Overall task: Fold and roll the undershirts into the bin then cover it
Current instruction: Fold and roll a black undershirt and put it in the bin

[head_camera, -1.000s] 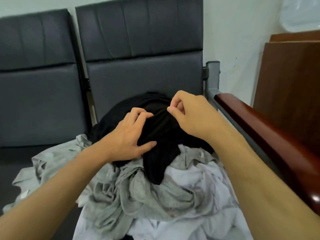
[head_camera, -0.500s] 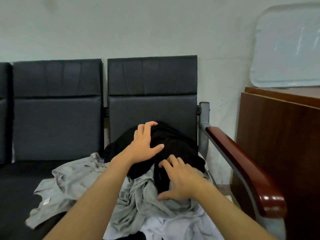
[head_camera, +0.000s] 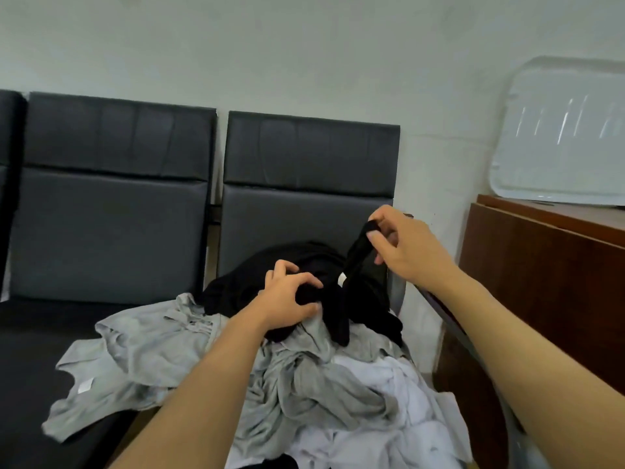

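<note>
Fingers of the right hand curl tight, pinching a strap of the black undershirt and lifting it toward one o'clock of the pile. The left hand grips the same garment's bunched body, fingers bent and dug into the cloth, thumb under it. At six o'clock of the black one lie crumpled grey undershirts and white undershirts, heaped on the dark padded seat. At three o'clock stands a brown wooden cabinet.

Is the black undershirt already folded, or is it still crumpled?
Crumpled: the black undershirt lies bunched on the pile, the right hand lifting one strap, the left hand gripping it.
</note>
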Available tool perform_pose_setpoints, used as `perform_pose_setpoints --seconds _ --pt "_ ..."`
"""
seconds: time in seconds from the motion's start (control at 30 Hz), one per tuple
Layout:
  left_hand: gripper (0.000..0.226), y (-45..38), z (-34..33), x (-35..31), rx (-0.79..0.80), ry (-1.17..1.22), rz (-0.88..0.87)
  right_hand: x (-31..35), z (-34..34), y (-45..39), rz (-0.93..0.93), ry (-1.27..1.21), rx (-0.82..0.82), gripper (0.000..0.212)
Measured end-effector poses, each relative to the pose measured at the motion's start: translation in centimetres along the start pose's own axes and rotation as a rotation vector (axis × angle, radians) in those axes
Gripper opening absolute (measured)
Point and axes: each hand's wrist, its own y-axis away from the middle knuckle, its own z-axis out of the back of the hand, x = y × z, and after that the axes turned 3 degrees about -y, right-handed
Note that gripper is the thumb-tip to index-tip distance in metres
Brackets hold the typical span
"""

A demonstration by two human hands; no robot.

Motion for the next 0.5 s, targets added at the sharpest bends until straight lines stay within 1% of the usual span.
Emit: perform_pose_setpoints --seconds 0.07,0.13,0.23,0.33,0.4,0.5 --pt "0.015 -0.3 -0.1 0.2 -0.079 0.003 0.007 0.9 0.7 -0.1 -0.003 -0.050 -0.032 0.008" --pt "0.011 -0.4 0.4 0.3 -0.132 0.013 0.000 1.5 0.9 0.0 -0.008 -0.101 -0.061 0.007" --pt "0.028 -0.4 1.7 -0.7 -0.100 0.057 -0.100 1.6 0.2 0.5 -0.078 -0.222 -0.101 0.005" --pt "0.038 -0.8 2.1 -2.7 -0.064 0.055 -0.167 1.7 -1.1 0.4 -0.101 -0.289 -0.084 0.005" --pt "0.041 -1.3 1.3 -3.7 -0.056 -0.004 -0.182 1.9 -0.9 -0.2 -0.086 -0.366 -0.101 0.008" --pt "0.050 -2.0 -0.1 -3.9 -0.002 -0.109 -0.149 2.4 0.4 -0.7 -0.043 -0.474 -0.154 0.010"
